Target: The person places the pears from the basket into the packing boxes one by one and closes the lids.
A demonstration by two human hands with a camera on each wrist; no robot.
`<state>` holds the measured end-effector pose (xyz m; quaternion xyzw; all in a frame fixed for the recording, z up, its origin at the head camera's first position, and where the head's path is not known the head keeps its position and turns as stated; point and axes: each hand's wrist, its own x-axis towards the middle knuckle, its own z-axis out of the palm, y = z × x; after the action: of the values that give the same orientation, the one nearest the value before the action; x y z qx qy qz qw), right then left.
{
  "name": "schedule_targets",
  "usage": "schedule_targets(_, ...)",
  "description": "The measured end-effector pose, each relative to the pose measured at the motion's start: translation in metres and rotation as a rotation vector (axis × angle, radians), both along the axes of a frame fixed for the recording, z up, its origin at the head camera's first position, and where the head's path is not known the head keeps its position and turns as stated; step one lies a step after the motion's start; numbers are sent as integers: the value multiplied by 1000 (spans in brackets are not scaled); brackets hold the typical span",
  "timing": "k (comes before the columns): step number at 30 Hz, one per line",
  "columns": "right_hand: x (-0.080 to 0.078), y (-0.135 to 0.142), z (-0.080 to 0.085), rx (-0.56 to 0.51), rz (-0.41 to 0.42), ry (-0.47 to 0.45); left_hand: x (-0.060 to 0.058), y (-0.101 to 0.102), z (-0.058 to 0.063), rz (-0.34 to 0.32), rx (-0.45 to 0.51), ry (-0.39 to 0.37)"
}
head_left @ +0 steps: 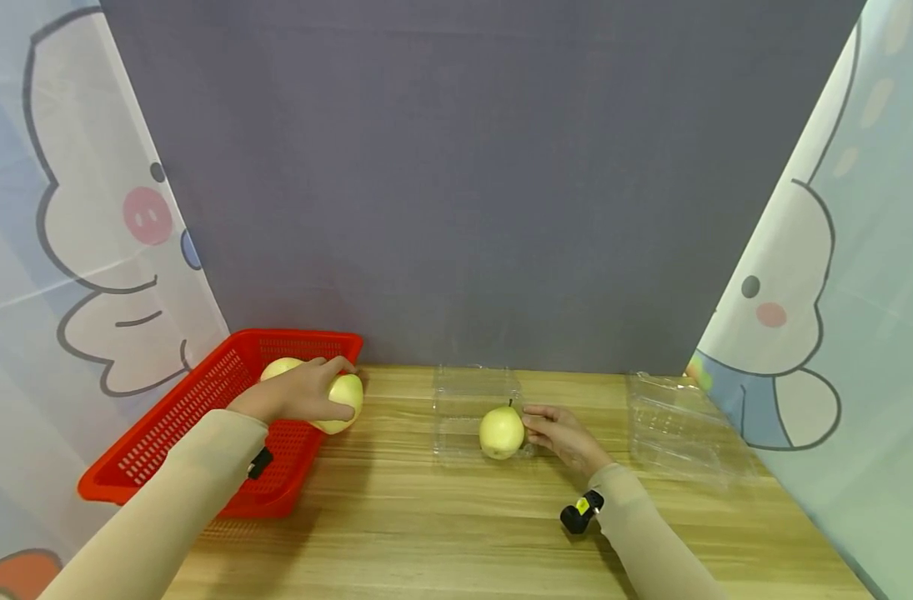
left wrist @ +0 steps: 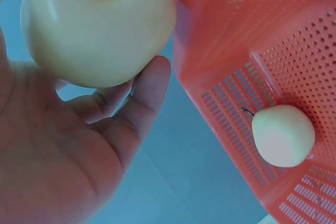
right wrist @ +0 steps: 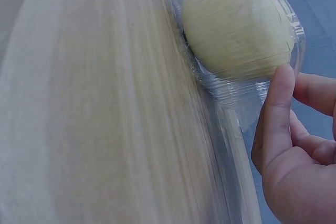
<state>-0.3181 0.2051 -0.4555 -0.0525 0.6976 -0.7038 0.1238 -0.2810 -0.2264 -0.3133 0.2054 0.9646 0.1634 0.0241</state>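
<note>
My left hand (head_left: pixel 302 392) grips a pale yellow pear (head_left: pixel 347 403) over the right rim of the red plastic basket (head_left: pixel 294 483). Its stem end shows close up in the left wrist view, with the fingers curled under the fruit. Inside the basket lies another pear (left wrist: pixel 283 136), partly behind my hand in the head view. At the middle of the table, a pear (head_left: pixel 501 432) with its stem up sits in a clear plastic box (head_left: pixel 456 400). My right hand (head_left: pixel 564 435) pinches the box's right wall between thumb and fingers, right beside that pear.
A second clear plastic container (head_left: pixel 681 425) stands at the table's right. The wooden table (head_left: pixel 441 533) ends at a grey backdrop (head_left: pixel 471 183), and patterned curtains hang on both sides. Each wrist carries a small black camera (head_left: pixel 580 512).
</note>
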Motion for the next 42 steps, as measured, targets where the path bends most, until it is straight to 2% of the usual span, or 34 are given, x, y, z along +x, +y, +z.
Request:
schedule_targets(5, -1, 0, -1, -3, -9, -5, -3, 5, -4, -9, 13, -12)
schedule_targets(11, -2, 1, -1, 3, -14, -15, -1, 15, -9, -14, 86, -53)
schedule_targets(20, -2, 1, 0, 6, -5, -16, -3, 29, -18, -24, 128, 28)
schedule_targets(28, -2, 1, 0, 6, -5, -16, -2, 41, -19, -27, 150, 17)
schedule_targets(42, -1, 1, 0, -2, 4, -16, -5, 74, -24, 2, 173, 61)
